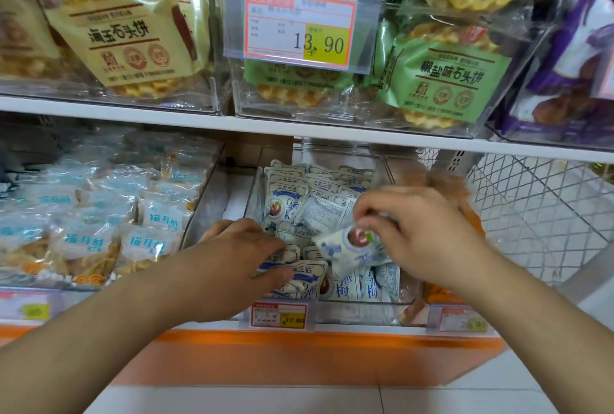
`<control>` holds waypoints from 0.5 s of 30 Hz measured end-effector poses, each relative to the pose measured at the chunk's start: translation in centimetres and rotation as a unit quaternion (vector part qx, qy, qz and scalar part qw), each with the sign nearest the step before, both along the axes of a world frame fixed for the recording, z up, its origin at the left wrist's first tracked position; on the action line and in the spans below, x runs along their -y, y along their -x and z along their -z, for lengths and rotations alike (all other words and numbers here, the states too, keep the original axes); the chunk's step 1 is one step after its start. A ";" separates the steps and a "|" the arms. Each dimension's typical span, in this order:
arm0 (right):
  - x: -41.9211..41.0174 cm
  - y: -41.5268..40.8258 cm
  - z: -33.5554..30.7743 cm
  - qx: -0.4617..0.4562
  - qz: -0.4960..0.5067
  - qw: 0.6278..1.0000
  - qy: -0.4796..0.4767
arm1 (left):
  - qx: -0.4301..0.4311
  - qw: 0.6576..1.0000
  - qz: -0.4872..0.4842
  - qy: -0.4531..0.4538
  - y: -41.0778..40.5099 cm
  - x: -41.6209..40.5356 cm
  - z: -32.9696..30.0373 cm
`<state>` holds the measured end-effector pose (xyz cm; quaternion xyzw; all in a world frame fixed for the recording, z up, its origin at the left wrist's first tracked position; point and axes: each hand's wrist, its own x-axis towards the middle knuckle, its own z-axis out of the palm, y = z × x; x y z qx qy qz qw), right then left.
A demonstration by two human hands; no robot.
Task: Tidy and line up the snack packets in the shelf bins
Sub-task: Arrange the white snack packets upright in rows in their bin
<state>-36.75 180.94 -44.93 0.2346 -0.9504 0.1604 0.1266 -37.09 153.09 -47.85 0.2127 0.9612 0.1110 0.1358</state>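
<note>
Pinching a tilted packet (354, 246), right hand (422, 231); long axis slants up-right.

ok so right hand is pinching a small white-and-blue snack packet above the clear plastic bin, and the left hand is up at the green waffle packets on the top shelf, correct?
Not quite. The head view shows the left hand down in the same clear plastic bin, resting on the packets near its front, not at the green waffle packets on the top shelf. The rest holds: the right hand pinches a small white-and-blue snack packet above the bin.
</note>
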 end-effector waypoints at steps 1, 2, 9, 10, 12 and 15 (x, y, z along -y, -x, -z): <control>0.5 0.0 0.2 0.023 -0.012 0.997 -0.069 | 0.001 1.000 0.001 0.002 0.0 -0.1 -0.1; 1.1 -0.1 0.6 0.053 -0.021 0.990 -0.127 | 0.001 1.000 0.002 0.003 0.0 -0.1 -0.1; 0.9 0.1 1.1 0.223 0.048 0.973 -0.043 | 0.008 1.000 0.011 0.003 -0.2 0.1 -0.6; 0.6 0.2 1.2 0.212 0.057 0.975 -0.044 | 0.007 1.000 0.016 -0.001 -0.3 0.1 -0.8; 0.7 0.2 1.4 0.186 0.068 0.978 -0.063 | 0.001 0.999 0.034 0.001 -0.5 0.0 -1.1; 2.0 0.3 1.6 0.167 0.062 0.977 -0.116 | -0.010 0.998 0.065 0.015 -0.3 0.0 -1.1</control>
